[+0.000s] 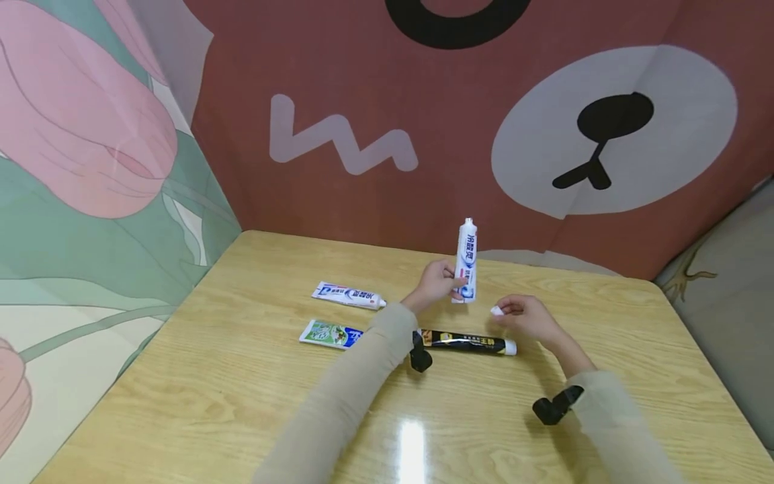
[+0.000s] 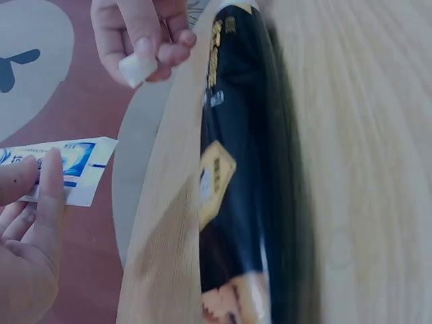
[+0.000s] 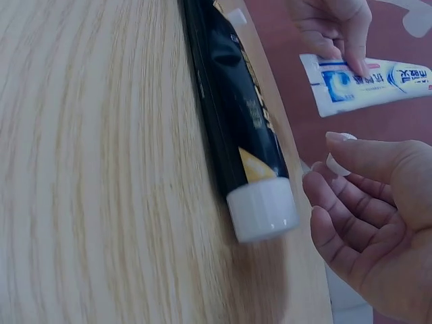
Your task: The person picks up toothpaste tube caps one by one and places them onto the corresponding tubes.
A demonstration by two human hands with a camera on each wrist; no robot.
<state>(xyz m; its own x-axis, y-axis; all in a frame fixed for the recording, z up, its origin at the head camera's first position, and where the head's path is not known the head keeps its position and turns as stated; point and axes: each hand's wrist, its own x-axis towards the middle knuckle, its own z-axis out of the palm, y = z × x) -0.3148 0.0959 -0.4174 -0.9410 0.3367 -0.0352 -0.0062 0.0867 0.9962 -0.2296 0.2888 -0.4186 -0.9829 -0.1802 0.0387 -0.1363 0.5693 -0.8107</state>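
My left hand (image 1: pixel 437 282) pinches a white and blue toothpaste tube (image 1: pixel 467 252) near its flat crimped end. The tube stands upright above the table, its bare nozzle pointing up. To the right, my right hand (image 1: pixel 529 317) pinches a small white cap (image 3: pixel 339 162) between thumb and fingers, apart from the tube. Below both hands a black toothpaste tube (image 1: pixel 465 341) with a white cap lies on the table, partly behind the left wrist. In the left wrist view, the cap (image 2: pixel 138 69) shows at the right hand's fingertips.
A second white and blue toothpaste tube (image 1: pixel 347 295) lies to the left on the wooden table (image 1: pixel 242 376). Nearer, a green and blue tube (image 1: pixel 329 334) lies partly hidden under the left sleeve. A red wall (image 1: pixel 338 208) with a cartoon face rises behind the table.
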